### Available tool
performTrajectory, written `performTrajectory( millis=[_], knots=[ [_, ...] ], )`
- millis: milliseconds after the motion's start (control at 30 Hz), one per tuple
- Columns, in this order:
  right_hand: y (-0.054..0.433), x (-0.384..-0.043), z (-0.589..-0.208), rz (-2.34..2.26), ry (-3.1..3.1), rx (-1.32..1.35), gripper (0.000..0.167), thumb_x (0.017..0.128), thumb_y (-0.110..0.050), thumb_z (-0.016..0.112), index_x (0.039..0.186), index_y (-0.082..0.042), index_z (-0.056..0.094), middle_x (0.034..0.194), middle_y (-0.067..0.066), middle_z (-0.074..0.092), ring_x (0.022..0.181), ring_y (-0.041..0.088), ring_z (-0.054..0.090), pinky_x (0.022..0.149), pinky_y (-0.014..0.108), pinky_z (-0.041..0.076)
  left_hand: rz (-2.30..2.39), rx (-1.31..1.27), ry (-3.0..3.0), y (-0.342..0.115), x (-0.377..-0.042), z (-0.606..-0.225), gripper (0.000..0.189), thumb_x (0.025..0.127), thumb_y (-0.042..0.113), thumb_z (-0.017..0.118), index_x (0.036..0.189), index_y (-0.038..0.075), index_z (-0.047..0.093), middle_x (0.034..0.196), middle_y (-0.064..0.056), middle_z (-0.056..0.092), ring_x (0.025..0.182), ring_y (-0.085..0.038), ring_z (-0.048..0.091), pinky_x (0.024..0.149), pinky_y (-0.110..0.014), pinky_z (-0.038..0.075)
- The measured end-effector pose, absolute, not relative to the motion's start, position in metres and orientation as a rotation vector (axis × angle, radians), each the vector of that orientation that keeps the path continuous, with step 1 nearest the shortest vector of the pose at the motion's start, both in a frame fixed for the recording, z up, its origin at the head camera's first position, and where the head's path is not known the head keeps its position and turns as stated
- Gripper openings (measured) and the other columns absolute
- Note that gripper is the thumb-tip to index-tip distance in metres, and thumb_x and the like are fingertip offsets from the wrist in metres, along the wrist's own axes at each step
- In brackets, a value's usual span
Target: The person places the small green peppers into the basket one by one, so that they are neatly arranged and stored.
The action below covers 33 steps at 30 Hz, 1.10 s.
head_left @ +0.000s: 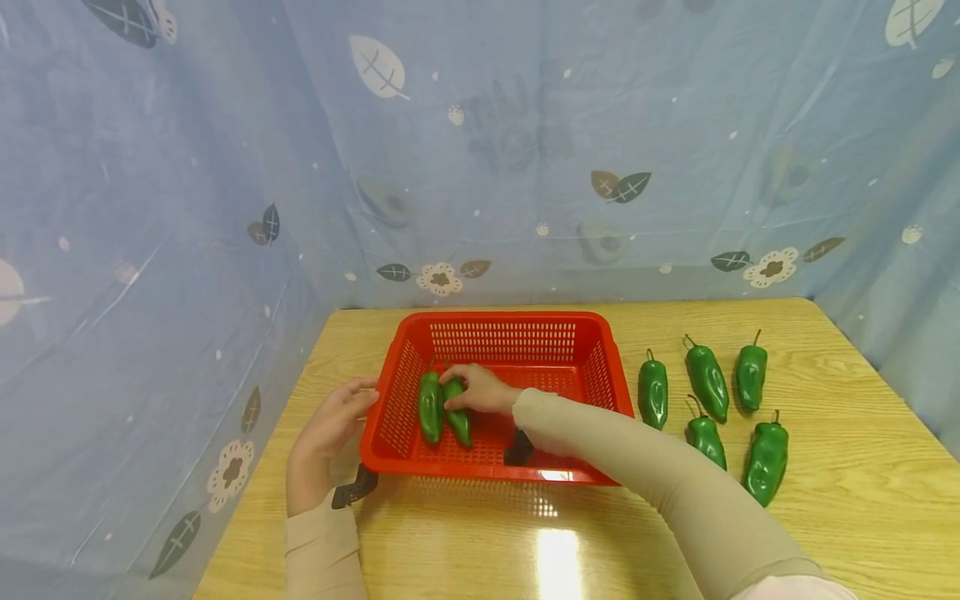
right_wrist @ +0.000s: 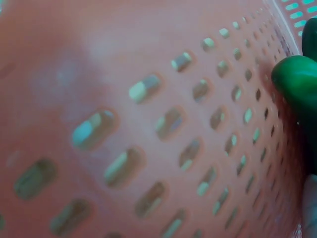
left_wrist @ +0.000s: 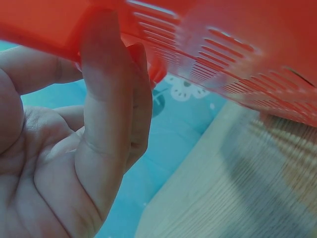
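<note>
A red plastic basket (head_left: 504, 317) with slotted walls stands on the wooden table in the head view. My left hand (head_left: 333, 421) holds its left rim, and the left wrist view shows the fingers (left_wrist: 106, 94) bent up against that rim. Inside, toward the left end, my right hand (head_left: 482, 390) pinches a green pepper (head_left: 460, 427) between thumb and fingers. Another green pepper (head_left: 431, 408) lies just left of it, stem pointing away. The right wrist view has the perforated basket floor (right_wrist: 163, 104) and the end of a green pepper (right_wrist: 297, 82) at its right edge.
Right of the basket several more green peppers lie on the table, among them one near the basket wall (head_left: 653, 392) and one nearest the front (head_left: 767, 460). A blue patterned curtain (head_left: 525, 167) hangs behind and to the left of the table (head_left: 450, 542).
</note>
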State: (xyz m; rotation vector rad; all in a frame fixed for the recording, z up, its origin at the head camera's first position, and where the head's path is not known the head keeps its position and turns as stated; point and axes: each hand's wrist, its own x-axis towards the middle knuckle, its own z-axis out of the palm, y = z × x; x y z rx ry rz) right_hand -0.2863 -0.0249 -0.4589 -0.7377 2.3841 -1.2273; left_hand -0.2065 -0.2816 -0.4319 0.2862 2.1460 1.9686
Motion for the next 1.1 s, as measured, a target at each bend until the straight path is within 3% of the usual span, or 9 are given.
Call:
performTrajectory(
  millis=[300, 533, 733, 900, 1100],
  knots=[
    [-0.025, -0.286, -0.458, -1.223, 2.406, -0.781, 0.041, 0.079, -0.015, 0.076, 0.118, -0.009, 0.062, 0.119, 0.013, 0.059, 0.089, 0.015, 0.055, 0.074, 0.023, 0.046, 1.984, 0.304, 2.126, -0.282, -0.208, -0.433, 0.039, 0.100, 0.007, 0.042, 0.129, -0.017, 0.034, 0.095, 0.005, 0.068, 0.085, -0.009, 0.066, 0.075, -0.030, 0.056],
    [-0.023, -0.285, -0.455, -1.227, 2.402, -0.833, 0.043, 0.079, -0.013, 0.076, 0.120, -0.007, 0.063, 0.123, 0.013, 0.059, 0.098, 0.019, 0.055, 0.081, 0.025, 0.045, 1.994, 0.317, 2.113, -0.281, -0.208, -0.434, 0.042, 0.100, 0.008, 0.042, 0.129, -0.019, 0.031, 0.094, 0.004, 0.068, 0.084, -0.009, 0.066, 0.074, -0.029, 0.056],
    [-0.022, -0.289, -0.454, -1.225, 2.418, -0.835, 0.046, 0.078, -0.013, 0.076, 0.122, -0.007, 0.061, 0.120, 0.013, 0.061, 0.094, 0.018, 0.055, 0.078, 0.024, 0.046, 1.996, 0.314, 2.112, -0.282, -0.208, -0.433, 0.039, 0.100, 0.006, 0.041, 0.129, -0.018, 0.033, 0.093, 0.004, 0.068, 0.085, -0.009, 0.066, 0.075, -0.029, 0.055],
    [-0.019, -0.294, -0.448, -1.267, 2.396, -0.767, 0.051, 0.082, -0.012, 0.074, 0.129, -0.006, 0.055, 0.131, 0.013, 0.056, 0.112, 0.029, 0.057, 0.088, 0.035, 0.050, 2.001, 0.319, 2.104, -0.282, -0.208, -0.433, 0.038, 0.100, 0.006, 0.041, 0.129, -0.018, 0.034, 0.094, 0.005, 0.068, 0.085, -0.009, 0.066, 0.074, -0.030, 0.056],
    [-0.008, -0.300, -0.432, -1.294, 2.366, -0.690, 0.058, 0.085, -0.015, 0.070, 0.136, -0.003, 0.046, 0.138, 0.016, 0.049, 0.126, 0.031, 0.048, 0.104, 0.043, 0.041, 2.002, 0.347, 2.099, -0.282, -0.207, -0.434, 0.038, 0.100, 0.006, 0.041, 0.128, -0.019, 0.033, 0.094, 0.005, 0.069, 0.084, -0.008, 0.066, 0.074, -0.029, 0.056]
  ],
)
